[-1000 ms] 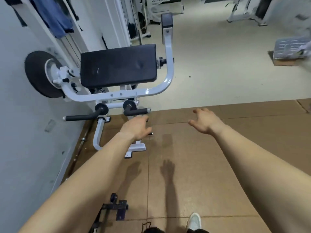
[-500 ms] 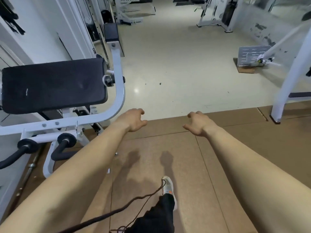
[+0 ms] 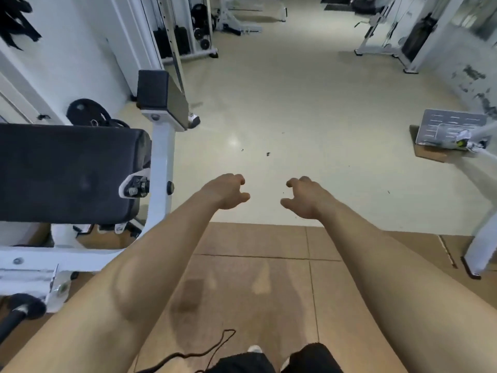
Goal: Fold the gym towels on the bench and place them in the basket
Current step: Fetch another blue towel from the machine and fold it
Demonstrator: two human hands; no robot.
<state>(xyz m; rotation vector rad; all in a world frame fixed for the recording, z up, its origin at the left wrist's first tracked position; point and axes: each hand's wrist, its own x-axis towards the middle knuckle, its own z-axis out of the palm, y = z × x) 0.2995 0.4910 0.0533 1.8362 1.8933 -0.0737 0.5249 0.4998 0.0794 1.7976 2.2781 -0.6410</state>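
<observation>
at the near edge of the brown floor mat (image 3: pixel 255 292), a thin dark cord (image 3: pixel 204 351) trails loose just ahead of the person's feet and dark shorts (image 3: pixel 269 362). above it both bare forearms reach forward side by side. the left hand (image 3: pixel 226 192) and the right hand (image 3: pixel 304 197) hang over the mat's far edge, where the pale floor (image 3: pixel 282 103) begins; each is half curled, fingers bent and thumb apart, and neither holds anything.

no towel and no basket shows anywhere in view, so where they are cannot be told — the task looks to be at the searching or walking stage.

the likeliest slip from here is underfoot: the cord lies right in the stepping line and could snag a shoe. the step from mat to floor could also catch a toe.

to the left, just beside the left forearm, stands a machine with a black pad (image 3: pixel 70 173) on a white frame (image 3: pixel 161 157); its pad is bare. swinging that way would bump the frame. farther left a weight plate (image 3: pixel 86 111) leans near the wall. at the right a white post (image 3: pixel 481 238) stands on the mat's edge, and beyond it a grey footplate (image 3: pixel 451 127) sits on the floor. weight stacks (image 3: pixel 174 39) line the far end, with open floor between.
</observation>
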